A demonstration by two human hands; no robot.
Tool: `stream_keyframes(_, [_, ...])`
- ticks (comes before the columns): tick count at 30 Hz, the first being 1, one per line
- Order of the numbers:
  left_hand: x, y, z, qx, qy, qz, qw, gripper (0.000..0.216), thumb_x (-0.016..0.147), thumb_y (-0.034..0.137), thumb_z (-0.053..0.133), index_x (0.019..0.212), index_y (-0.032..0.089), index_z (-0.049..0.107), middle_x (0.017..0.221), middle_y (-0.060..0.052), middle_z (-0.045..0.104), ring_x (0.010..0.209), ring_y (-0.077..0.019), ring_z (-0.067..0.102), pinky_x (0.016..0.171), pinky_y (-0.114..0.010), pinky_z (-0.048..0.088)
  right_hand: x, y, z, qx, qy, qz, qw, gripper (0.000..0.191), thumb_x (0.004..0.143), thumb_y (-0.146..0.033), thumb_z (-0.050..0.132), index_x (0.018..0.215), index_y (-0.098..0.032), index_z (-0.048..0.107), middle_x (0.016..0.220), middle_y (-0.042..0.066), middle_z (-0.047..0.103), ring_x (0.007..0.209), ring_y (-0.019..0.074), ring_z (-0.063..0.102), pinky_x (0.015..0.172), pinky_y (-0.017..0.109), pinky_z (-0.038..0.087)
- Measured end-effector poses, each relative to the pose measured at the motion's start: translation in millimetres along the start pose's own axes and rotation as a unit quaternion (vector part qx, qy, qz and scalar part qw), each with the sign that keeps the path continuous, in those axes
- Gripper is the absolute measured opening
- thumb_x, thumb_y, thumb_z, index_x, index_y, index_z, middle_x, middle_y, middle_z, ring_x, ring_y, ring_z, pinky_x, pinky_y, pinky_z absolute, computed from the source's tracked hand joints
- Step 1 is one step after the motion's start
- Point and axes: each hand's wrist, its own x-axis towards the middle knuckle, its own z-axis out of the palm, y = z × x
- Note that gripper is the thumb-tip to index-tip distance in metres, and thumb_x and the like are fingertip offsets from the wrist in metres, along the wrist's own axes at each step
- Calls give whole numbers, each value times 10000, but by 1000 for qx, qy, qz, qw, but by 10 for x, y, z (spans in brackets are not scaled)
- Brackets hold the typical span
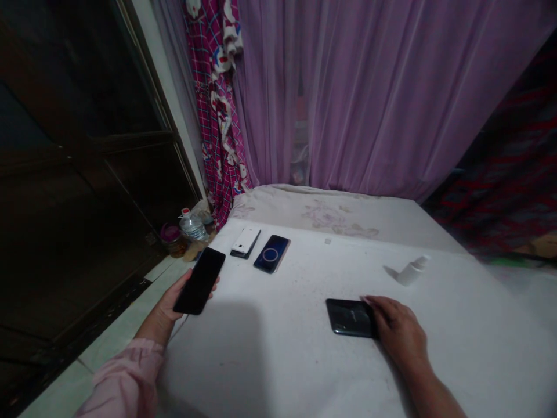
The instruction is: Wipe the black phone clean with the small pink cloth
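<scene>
My left hand point(174, 293) is wrapped round a black smartphone point(200, 281), its dark screen facing up, at the table's left edge. On the right, my right hand point(400, 328) grips the end of a second dark phone point(351, 317), which lies low over the white cloth with its glossy back up; whether it touches the cloth I cannot tell. Farther back lies a blue phone point(272, 253) with a pale ring on its back. Left of it, a white phone point(246, 240) rests on top of a darker one.
A small white spray bottle point(412, 271) stands on the white-covered table point(300, 360) at right. A little pale square point(328, 241) lies farther back. Purple curtains point(369, 93) hang behind. On the floor at left are a water jug point(192, 225) and a jar point(173, 241).
</scene>
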Motion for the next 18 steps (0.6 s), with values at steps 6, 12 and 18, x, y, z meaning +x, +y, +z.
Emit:
stream_keyframes(6, [16, -15, -51, -32, -18, -3, 999, 576, 965, 506, 301, 1184, 87, 632, 1087, -153, 724, 954, -289, 707, 834, -400, 552, -10, 27, 16, -1, -8, 5, 1000, 378, 851, -400, 418, 962, -254, 748, 960, 67, 728, 868, 264, 622, 781, 413, 509])
stream_keyframes(12, [-19, 13, -29, 6, 0, 11, 1000, 612, 965, 512, 266, 1239, 72, 591, 1080, -148, 722, 975, -295, 699, 823, -400, 552, -18, 49, 31, -12, 0, -4, 1000, 406, 872, -428, 391, 961, -253, 746, 953, 73, 725, 863, 268, 624, 780, 417, 510])
stream_keyframes(18, [-19, 18, -22, 16, 7, 33, 999, 628, 954, 515, 314, 1256, 32, 578, 1041, -169, 729, 900, -291, 711, 783, -390, 560, -16, 56, 23, -18, 1, -16, 1000, 445, 885, -450, 368, 962, -239, 751, 949, 78, 726, 862, 268, 634, 781, 413, 513])
